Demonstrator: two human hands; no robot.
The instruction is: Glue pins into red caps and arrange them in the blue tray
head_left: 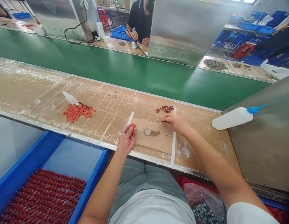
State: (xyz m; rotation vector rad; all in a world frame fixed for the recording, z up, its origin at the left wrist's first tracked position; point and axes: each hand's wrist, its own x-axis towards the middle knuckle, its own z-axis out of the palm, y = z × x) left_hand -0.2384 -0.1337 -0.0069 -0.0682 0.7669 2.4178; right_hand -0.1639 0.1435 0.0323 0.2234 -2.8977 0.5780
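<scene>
White shirt [153,207] lay nearest, below two forward-reaching forearms. Left hand [127,139] pinched a red disc [132,126], left of a small clear cup [148,131]. Right hand [176,123], nearer the red-and-dark pile [167,109] just beyond it, pointed its fingers left (whether parted or pinching, I couldn't tell).

Left arm [107,183]: bare forearm angled up and slightly right from bottom of view, wrist roughly in line. Left hand [127,139] palm up and turned inward, thumb and index pinched, other fingers curled. Right arm [212,158]: forearm comes in diagonally from lower right, reaching farther forward than left. Right hand [178,123] back up, fingers pointing left, thumb underneath; fingertips close together, can't tell if touching. Hands well apart.
</scene>
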